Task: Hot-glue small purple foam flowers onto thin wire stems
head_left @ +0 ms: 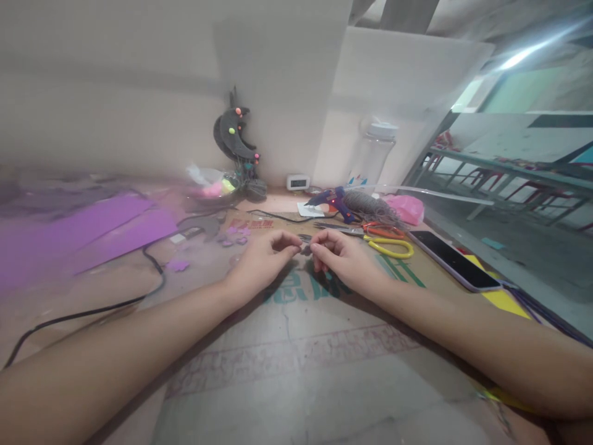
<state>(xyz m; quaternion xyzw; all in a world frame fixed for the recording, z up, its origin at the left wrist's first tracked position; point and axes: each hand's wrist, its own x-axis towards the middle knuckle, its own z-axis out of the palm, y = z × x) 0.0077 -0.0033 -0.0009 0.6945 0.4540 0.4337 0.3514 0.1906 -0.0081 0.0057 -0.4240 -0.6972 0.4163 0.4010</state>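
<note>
My left hand (269, 256) and my right hand (340, 256) meet over a cardboard sheet (296, 346) on the table. Both pinch a small dark piece (306, 250) between their fingertips; it is too small to name. Small purple foam flower cutouts (234, 236) lie just beyond my left hand. Yellow-handled scissors (389, 247) and orange-handled scissors (380, 230) lie just past my right hand.
A blue glue gun (333, 201) with its black cord (139, 290), a phone (456, 261), purple foam sheets (83, 232), a bowl of bits (215, 188), a dark crescent ornament (236, 139), a small clock (298, 182), a plastic jar (375, 154) and a pink bag (407, 207) sit around.
</note>
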